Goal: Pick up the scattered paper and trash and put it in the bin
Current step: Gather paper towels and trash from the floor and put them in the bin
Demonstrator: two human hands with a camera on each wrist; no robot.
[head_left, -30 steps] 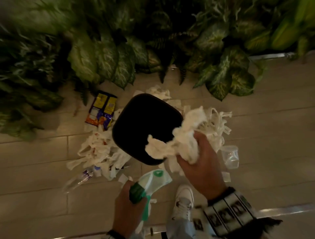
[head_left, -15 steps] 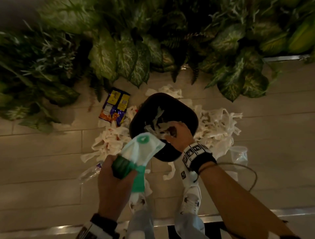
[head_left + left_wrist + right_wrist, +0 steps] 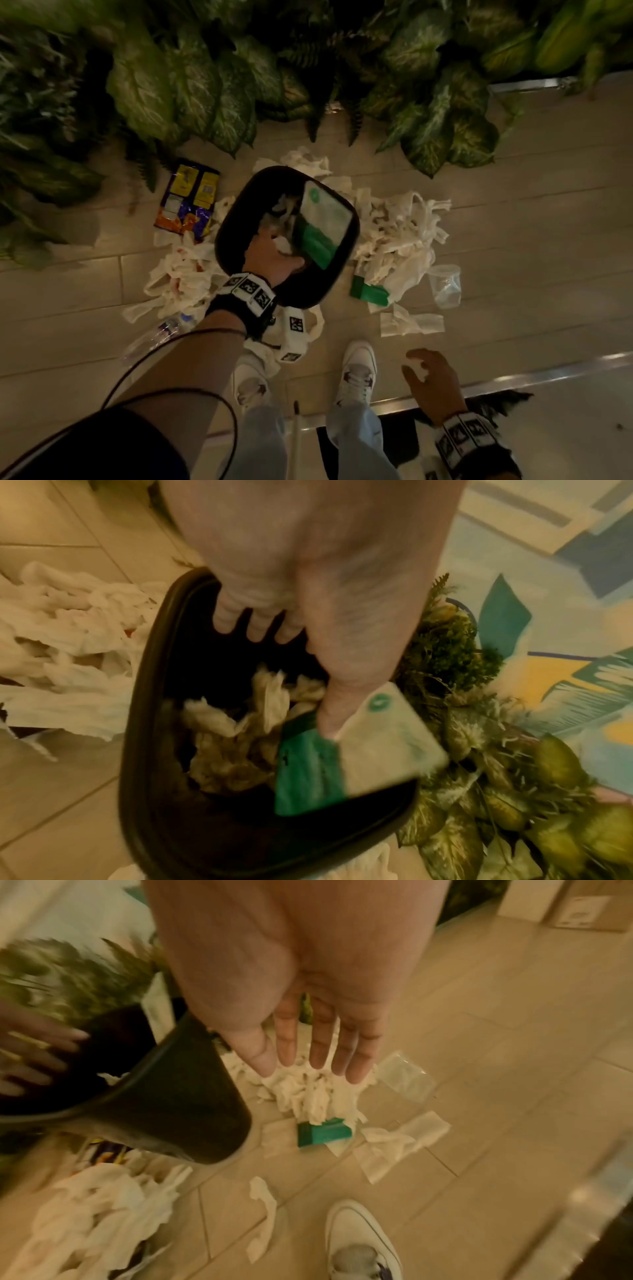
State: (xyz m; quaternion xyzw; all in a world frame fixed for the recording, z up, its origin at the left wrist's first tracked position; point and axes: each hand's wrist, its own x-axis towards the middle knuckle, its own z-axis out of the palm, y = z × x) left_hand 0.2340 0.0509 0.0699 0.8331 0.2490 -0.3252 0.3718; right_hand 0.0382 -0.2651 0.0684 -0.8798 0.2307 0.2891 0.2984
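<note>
The black bin [image 3: 224,236] stands on the tiled floor with crumpled paper inside. A green-and-white packet [image 3: 323,222] lies in its right half. My left hand [image 3: 274,257] reaches into the bin with fingers spread, and its thumb [image 3: 329,712] lies against the packet [image 3: 377,739]. My right hand [image 3: 431,377] hovers low at the right, fingers straight and empty. In the right wrist view my right hand [image 3: 308,1066] is above a heap of white paper strips [image 3: 308,1093]. Another paper heap [image 3: 178,277] lies left of the bin.
On the floor lie a green packet [image 3: 368,293], a clear plastic cup [image 3: 445,284], a loose tissue [image 3: 411,323], a yellow-purple snack bag [image 3: 188,198] and a clear bottle [image 3: 154,337]. Leafy plants [image 3: 205,85] line the far side. My white shoes [image 3: 356,373] stand near a metal strip.
My right hand dropped its wad of paper into the bin and drew back to the lower right, empty. My left hand carried the green-and-white packet into the bin and let it go.
</note>
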